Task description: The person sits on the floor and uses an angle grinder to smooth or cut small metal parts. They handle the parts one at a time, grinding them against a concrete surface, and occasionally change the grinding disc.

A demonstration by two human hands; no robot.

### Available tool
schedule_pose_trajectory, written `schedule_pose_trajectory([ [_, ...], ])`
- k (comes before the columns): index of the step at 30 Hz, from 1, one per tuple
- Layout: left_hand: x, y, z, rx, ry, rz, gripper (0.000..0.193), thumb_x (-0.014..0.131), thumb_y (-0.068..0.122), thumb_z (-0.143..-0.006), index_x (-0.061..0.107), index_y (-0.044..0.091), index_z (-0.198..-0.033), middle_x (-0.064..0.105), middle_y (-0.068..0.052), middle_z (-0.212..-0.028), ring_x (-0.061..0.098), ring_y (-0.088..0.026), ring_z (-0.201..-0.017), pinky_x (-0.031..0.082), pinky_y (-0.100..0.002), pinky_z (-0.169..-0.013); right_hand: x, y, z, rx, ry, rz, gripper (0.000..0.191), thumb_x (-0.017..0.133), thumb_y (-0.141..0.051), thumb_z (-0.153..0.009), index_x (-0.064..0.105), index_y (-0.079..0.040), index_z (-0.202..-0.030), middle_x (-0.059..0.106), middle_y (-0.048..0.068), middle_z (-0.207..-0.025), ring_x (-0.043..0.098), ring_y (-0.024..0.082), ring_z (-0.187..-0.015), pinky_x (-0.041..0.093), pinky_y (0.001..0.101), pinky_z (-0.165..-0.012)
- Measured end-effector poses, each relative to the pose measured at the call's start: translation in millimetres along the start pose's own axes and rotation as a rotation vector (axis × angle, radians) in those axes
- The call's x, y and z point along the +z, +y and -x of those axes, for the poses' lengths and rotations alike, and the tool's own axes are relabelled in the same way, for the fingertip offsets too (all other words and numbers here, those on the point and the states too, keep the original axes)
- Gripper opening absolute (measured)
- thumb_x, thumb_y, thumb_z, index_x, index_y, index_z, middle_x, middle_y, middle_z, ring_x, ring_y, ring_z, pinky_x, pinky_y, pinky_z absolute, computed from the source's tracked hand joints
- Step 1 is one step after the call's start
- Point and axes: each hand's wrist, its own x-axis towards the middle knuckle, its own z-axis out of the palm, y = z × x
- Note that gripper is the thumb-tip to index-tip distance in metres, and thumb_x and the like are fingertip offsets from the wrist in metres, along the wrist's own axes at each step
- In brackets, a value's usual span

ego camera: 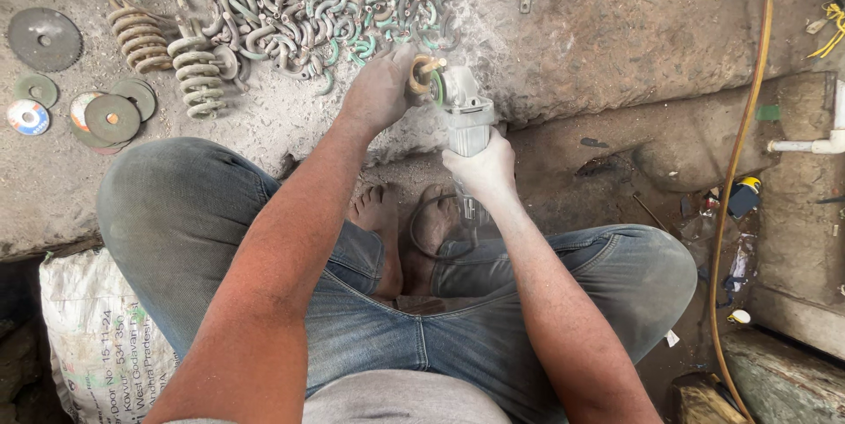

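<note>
My left hand [380, 89] grips a small curved metal hook piece [425, 68] and presses it against the disc of a grey angle grinder [464, 111]. My right hand [481, 167] is wrapped around the grinder's body, holding it upright above my bare feet [405, 221]. Dust rises around the contact spot. Just beyond lies a large heap of similar curved metal pieces [326, 1], some tinted green. I sit cross-legged in dusty blue jeans.
Coil springs [167, 58] and several worn grinding discs [79, 94] lie on the dusty slab at left. A yellow hose [744, 138] runs down the right side. A white printed sack [97, 336] sits under my left knee. White pipe [814, 144] at far right.
</note>
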Motion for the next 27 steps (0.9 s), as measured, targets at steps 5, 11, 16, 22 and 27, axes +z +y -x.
schedule_pose_trajectory([
  [5,-0.2,0.0,-1.1,0.039,0.018,-0.025,0.062,0.092,0.021,-0.073,0.052,0.009,-0.119,0.067,-0.016,-0.110,0.065,-0.037,-0.108,0.054,-0.048,-0.094,-0.8,1.1,0.1,-0.017,0.003,-0.002,0.058,0.085,-0.027,-0.068,0.066,0.000,-0.115,0.077,0.016,-0.107,0.077,0.025,-0.100,0.060,0.0364,-0.089],
  [11,-0.6,0.6,1.3,0.040,0.027,-0.004,0.066,0.093,0.019,-0.071,0.053,0.007,-0.122,0.066,-0.017,-0.111,0.063,-0.038,-0.110,0.052,-0.049,-0.096,0.9,5.2,-1.7,-0.051,0.027,0.027,0.057,0.087,-0.028,-0.067,0.068,-0.001,-0.114,0.077,0.016,-0.107,0.076,0.026,-0.101,0.059,0.0379,-0.090],
  [16,-1.0,-0.1,-2.0,-0.030,0.001,0.029,0.060,0.091,0.021,-0.075,0.055,0.008,-0.121,0.069,-0.014,-0.113,0.069,-0.031,-0.105,0.057,-0.043,-0.094,-0.6,5.4,-0.8,0.008,-0.026,0.073,0.056,0.082,-0.027,-0.068,0.067,-0.003,-0.116,0.077,0.015,-0.107,0.077,0.025,-0.098,0.061,0.0362,-0.089],
  [22,-7.1,4.6,-7.8,-0.121,-0.052,0.099,0.057,0.088,0.023,-0.080,0.057,0.010,-0.126,0.073,-0.010,-0.112,0.072,-0.022,-0.100,0.059,-0.037,-0.092,-11.7,-0.7,3.2,0.058,0.013,0.013,0.046,0.085,-0.016,-0.072,0.066,-0.002,-0.111,0.074,0.015,-0.100,0.073,0.024,-0.086,0.060,0.0379,-0.078],
  [27,-20.9,-15.7,-9.3,-0.181,-0.227,0.198,0.061,0.083,0.018,-0.079,0.058,0.019,-0.135,0.071,-0.010,-0.116,0.070,-0.023,-0.098,0.059,-0.038,-0.087,-36.6,8.1,-20.1,0.143,0.106,-0.606,0.035,0.079,-0.001,-0.079,0.066,0.000,-0.111,0.073,0.012,-0.098,0.074,0.018,-0.074,0.064,0.0331,-0.067],
])
